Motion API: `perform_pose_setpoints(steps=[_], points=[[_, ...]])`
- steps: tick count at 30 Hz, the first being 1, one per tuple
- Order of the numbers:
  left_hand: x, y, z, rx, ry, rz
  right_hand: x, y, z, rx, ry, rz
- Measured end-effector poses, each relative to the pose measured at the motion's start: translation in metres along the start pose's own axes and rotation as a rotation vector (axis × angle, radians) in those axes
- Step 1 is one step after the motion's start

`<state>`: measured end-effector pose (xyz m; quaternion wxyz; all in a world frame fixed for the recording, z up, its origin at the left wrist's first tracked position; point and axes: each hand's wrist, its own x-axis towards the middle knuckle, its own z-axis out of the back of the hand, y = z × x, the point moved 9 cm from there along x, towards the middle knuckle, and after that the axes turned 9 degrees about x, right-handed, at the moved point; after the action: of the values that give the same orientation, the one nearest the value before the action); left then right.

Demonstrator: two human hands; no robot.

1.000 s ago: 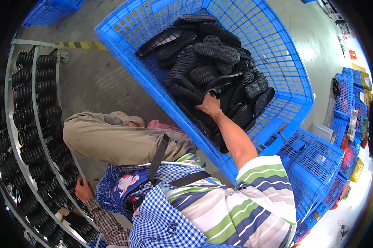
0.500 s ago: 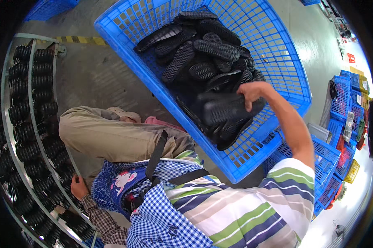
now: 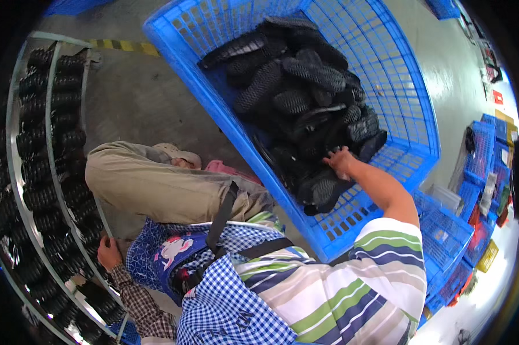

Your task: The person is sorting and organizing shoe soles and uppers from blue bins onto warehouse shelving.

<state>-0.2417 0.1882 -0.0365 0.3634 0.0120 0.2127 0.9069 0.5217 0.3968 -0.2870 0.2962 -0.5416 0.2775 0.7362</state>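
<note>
Black shoe soles (image 3: 317, 75) with ridged treads lie heaped in a large blue plastic basket (image 3: 323, 244). My right hand (image 3: 341, 163) reaches down into the near part of the heap with fingers spread. It touches dark soles there, and no sole is clearly gripped. A patterned sole (image 3: 323, 192) lies just below this hand. My left hand (image 3: 108, 253) is low at the left, beside the metal rail of a rack (image 3: 58, 195). Its fingers are loosely bent and apart, with nothing visible in them; part of the hand is hidden.
Rows of black soles (image 3: 38, 135) fill the rack on the left. Stacked blue crates (image 3: 443, 230) stand at the right, with more crates (image 3: 481, 152) farther back. A pink object (image 3: 231, 168) is by my foot. Yellow-black tape (image 3: 127, 46) marks the floor.
The bunch of soles my right hand was holding is let go. That hand has moved lower and slightly left into the heap. My left hand stays by the rack; the view has shifted slightly.
</note>
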Motion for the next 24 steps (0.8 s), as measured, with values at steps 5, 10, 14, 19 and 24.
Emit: perform_pose_setpoints(steps=[5,10,14,19,24], points=[[0.000,-0.009,0.007,-0.030,-0.025,0.026,0.019,0.026,-0.016,-0.103,0.116,0.103],[-0.005,-0.013,0.008,0.009,0.079,0.084,0.060,0.035,-0.048,-0.304,0.155,0.064],[-0.011,-0.001,-0.002,-0.012,0.070,0.120,0.029,0.046,-0.012,-0.291,0.096,0.148],[-0.021,-0.004,0.014,-0.012,0.017,0.129,0.008,0.055,-0.017,-0.287,0.089,0.205],[-0.023,-0.012,0.023,0.005,0.056,0.185,0.037,0.049,-0.050,-0.150,0.144,0.198]])
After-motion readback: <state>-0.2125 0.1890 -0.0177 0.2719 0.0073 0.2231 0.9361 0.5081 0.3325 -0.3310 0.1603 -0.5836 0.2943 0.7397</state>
